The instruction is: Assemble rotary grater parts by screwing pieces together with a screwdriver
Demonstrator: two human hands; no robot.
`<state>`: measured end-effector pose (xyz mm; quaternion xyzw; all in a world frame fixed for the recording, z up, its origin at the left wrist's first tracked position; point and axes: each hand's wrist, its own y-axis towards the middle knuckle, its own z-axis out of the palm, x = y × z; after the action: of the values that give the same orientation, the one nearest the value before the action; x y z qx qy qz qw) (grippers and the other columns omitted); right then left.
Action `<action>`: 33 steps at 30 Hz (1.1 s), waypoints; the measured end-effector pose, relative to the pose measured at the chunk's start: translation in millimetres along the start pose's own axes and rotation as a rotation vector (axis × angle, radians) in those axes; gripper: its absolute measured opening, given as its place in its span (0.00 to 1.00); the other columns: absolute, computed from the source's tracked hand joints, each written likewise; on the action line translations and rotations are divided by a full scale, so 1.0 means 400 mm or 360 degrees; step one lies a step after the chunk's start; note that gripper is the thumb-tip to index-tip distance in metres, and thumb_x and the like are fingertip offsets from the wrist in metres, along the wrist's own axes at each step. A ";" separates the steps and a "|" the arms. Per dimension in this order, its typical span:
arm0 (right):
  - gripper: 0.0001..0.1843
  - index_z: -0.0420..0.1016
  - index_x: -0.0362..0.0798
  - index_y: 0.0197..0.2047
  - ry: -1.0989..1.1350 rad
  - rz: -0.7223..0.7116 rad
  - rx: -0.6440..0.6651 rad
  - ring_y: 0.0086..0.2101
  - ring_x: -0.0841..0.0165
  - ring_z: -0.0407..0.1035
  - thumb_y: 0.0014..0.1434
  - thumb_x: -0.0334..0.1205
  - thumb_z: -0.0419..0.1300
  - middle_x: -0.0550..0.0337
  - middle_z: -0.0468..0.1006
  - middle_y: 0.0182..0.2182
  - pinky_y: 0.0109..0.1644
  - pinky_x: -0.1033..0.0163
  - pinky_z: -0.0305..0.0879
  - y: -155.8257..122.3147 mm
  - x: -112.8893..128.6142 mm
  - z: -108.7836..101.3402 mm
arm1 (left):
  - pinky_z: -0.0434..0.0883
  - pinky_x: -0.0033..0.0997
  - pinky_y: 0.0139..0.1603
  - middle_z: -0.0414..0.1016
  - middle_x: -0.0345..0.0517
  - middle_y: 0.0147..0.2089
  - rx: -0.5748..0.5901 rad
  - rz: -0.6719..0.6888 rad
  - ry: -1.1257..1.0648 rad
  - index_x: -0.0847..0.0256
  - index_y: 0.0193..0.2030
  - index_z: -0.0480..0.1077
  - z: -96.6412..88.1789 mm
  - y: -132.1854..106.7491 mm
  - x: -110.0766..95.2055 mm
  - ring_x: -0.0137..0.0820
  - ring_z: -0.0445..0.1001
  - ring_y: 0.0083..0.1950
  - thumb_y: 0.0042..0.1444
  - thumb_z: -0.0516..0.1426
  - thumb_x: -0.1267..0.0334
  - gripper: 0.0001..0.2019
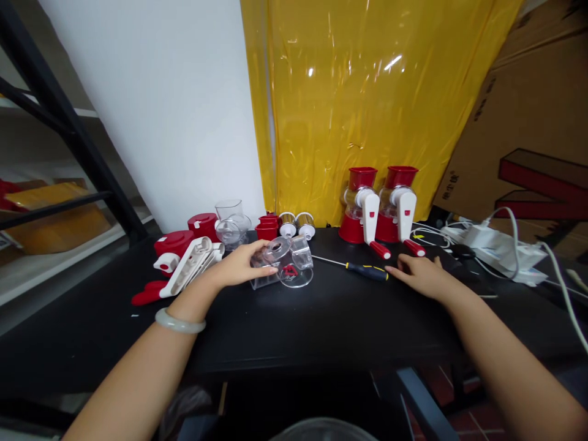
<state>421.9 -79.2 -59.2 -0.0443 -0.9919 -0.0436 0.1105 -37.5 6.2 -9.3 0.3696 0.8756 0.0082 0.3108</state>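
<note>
My left hand (239,264) grips the clear plastic housing (275,254) of a rotary grater by its left side, thumb and fingers closed on it. The housing lies on its side on the black table, and a small red mark shows through it. To its right lies a screwdriver (366,271) with a dark blue and yellow handle, its shaft towards the housing. My right hand (420,272) rests low over the table, holding nothing. Its index finger reaches to the handle's end, and the other fingers are loosely bent.
Two assembled red-and-white rotary graters (353,226) stand at the back. Grater drums (288,225), red pushers (266,229), another clear housing (232,223), red bases (173,243) and white crank handles (190,269) lie left of centre. White cables and a power strip (500,245) occupy the right.
</note>
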 end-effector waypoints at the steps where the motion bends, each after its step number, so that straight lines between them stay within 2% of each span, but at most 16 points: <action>1: 0.26 0.67 0.50 0.32 -0.0023 -0.0011 0.0025 0.42 0.52 0.75 0.64 0.65 0.48 0.53 0.80 0.33 0.60 0.29 0.54 0.004 0.009 0.001 | 0.75 0.44 0.55 0.79 0.55 0.58 -0.0003 -0.0002 0.0001 0.60 0.62 0.67 0.000 0.000 0.000 0.45 0.79 0.55 0.57 0.65 0.46 0.31; 3: 0.25 0.67 0.50 0.33 -0.0077 -0.0038 0.0064 0.42 0.52 0.75 0.66 0.63 0.47 0.51 0.81 0.35 0.61 0.27 0.51 0.013 0.024 0.005 | 0.75 0.44 0.56 0.78 0.55 0.58 -0.0004 -0.0005 0.0008 0.60 0.63 0.67 0.000 0.001 0.002 0.45 0.79 0.55 0.57 0.65 0.46 0.32; 8: 0.25 0.71 0.48 0.41 -0.0210 -0.0061 0.0116 0.46 0.50 0.75 0.68 0.60 0.46 0.48 0.82 0.39 0.60 0.30 0.55 0.047 0.031 0.016 | 0.75 0.44 0.56 0.79 0.56 0.58 0.0004 0.0002 0.0003 0.61 0.63 0.67 0.001 0.002 0.006 0.45 0.79 0.55 0.57 0.65 0.47 0.31; 14: 0.30 0.73 0.45 0.46 -0.0250 0.0143 0.0092 0.53 0.42 0.72 0.68 0.63 0.43 0.38 0.81 0.47 0.59 0.22 0.51 0.082 0.023 0.026 | 0.75 0.43 0.56 0.79 0.56 0.58 -0.0002 0.0011 0.0002 0.60 0.64 0.67 0.002 -0.001 0.008 0.45 0.79 0.54 0.57 0.65 0.47 0.32; 17: 0.29 0.72 0.45 0.47 -0.0247 0.0147 0.0103 0.52 0.43 0.73 0.69 0.61 0.44 0.37 0.80 0.47 0.57 0.28 0.59 0.086 0.021 0.026 | 0.75 0.44 0.56 0.79 0.55 0.57 -0.0014 0.0011 0.0006 0.60 0.63 0.68 0.001 -0.001 0.007 0.45 0.79 0.54 0.57 0.65 0.47 0.32; 20: 0.29 0.72 0.44 0.48 -0.0275 0.0154 0.0102 0.52 0.44 0.74 0.69 0.61 0.44 0.37 0.80 0.47 0.56 0.30 0.61 0.085 0.019 0.025 | 0.75 0.44 0.55 0.79 0.55 0.57 -0.0015 0.0010 0.0011 0.60 0.63 0.68 0.001 -0.002 0.005 0.45 0.80 0.54 0.56 0.65 0.47 0.31; 23: 0.29 0.73 0.44 0.48 -0.0294 0.0171 0.0101 0.53 0.43 0.73 0.70 0.59 0.44 0.37 0.80 0.47 0.58 0.27 0.58 0.082 0.022 0.026 | 0.75 0.44 0.56 0.79 0.55 0.57 -0.0016 0.0010 0.0003 0.60 0.63 0.68 0.001 -0.002 0.004 0.45 0.80 0.55 0.57 0.65 0.46 0.32; 27: 0.30 0.74 0.44 0.52 -0.0308 0.0155 0.0068 0.55 0.41 0.72 0.70 0.59 0.44 0.36 0.80 0.49 0.60 0.18 0.48 0.074 0.043 0.034 | 0.76 0.43 0.55 0.79 0.55 0.57 -0.0007 0.0012 0.0004 0.60 0.63 0.68 0.001 -0.001 0.004 0.45 0.80 0.54 0.57 0.65 0.46 0.32; 30: 0.31 0.75 0.42 0.54 -0.0335 0.0143 0.0085 0.53 0.42 0.73 0.70 0.59 0.45 0.34 0.80 0.48 0.60 0.20 0.50 0.068 0.064 0.041 | 0.76 0.43 0.55 0.79 0.55 0.57 -0.0007 0.0025 -0.0009 0.60 0.63 0.68 0.001 -0.001 0.004 0.45 0.80 0.54 0.57 0.65 0.46 0.31; 33: 0.31 0.77 0.41 0.50 -0.0346 0.0120 0.0127 0.51 0.42 0.75 0.70 0.59 0.45 0.33 0.80 0.44 0.61 0.23 0.52 0.064 0.077 0.042 | 0.76 0.44 0.56 0.79 0.55 0.57 0.0000 0.0028 -0.0027 0.59 0.63 0.67 0.001 -0.001 0.004 0.45 0.80 0.55 0.57 0.65 0.47 0.31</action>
<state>390.8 -49.8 -66.7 -0.0817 -0.9966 0.0051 0.0054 -38.4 6.8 -10.7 0.3774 0.8697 0.0078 0.3181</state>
